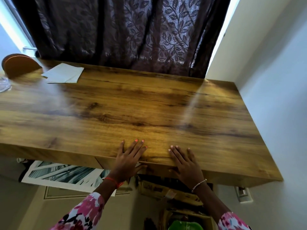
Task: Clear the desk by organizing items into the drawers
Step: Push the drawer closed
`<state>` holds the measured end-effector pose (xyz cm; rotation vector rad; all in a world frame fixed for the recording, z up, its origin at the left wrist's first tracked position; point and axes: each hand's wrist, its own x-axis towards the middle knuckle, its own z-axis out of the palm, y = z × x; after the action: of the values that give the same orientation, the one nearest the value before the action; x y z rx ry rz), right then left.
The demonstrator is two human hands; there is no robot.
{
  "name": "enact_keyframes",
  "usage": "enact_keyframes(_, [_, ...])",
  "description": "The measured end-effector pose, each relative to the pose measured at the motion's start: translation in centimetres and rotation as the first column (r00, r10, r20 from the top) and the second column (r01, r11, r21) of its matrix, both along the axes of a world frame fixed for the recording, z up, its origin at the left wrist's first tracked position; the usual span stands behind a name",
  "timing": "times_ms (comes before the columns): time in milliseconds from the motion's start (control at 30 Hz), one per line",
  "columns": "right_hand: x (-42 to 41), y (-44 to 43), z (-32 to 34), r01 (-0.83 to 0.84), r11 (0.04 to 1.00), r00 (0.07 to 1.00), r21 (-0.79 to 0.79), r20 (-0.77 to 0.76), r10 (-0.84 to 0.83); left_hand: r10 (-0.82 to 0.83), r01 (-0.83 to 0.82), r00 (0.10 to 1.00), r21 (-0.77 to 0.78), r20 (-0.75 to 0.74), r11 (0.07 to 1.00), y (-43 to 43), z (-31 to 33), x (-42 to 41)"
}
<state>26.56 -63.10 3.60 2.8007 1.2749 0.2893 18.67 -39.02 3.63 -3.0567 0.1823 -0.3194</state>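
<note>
My left hand (127, 161) and right hand (184, 163) lay flat on the near edge of the table (149, 105), fingers straight and spread, gripping nothing. The left thumb reached down over the front panel (74, 155), where a seam showed just left of that hand. Far beyond my left hand, and to its left, lay a pale sheet of paper (64, 73). Past it stood a brown round-topped holder (20, 66) and a glass piece (4, 85). A leaf-patterned curtain (124, 30) hung behind the table.
</note>
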Motion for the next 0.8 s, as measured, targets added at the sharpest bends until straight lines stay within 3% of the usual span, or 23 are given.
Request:
enact_keyframes(167, [-0.1,-0.1,0.7,-0.014,1.0,0.998,0.013,-0.059,0.015,-0.013,0.013,1.0,-0.009,0.027,1.0,0.0,0.0,0.0])
enact_keyframes(267, [-0.2,0.2,1.1,-0.01,1.0,0.993,0.019,-0.114,0.012,-0.002,-0.005,0.997,-0.082,-0.08,0.997,0.1,0.5,0.0])
enact_keyframes(400, [0.4,2.0,2.9,0.035,0.996,0.967,0.088,-0.253,-0.012,-0.058,-0.018,0.977,-0.355,-0.203,0.935,1.8,0.3,-0.2])
enact_keyframes(533, [1.5,5.7,4.2,0.029,0.978,0.958,0.206,-0.284,0.031,-0.021,-0.06,0.989,-0.532,-0.145,0.845,5.3,2.2,-1.0])
enact_keyframes(800, [1.8,17.4,5.6,0.002,0.95,0.971,0.314,-0.229,0.073,0.265,-0.286,0.958,-0.471,-0.112,0.834,16.1,5.4,-3.7])
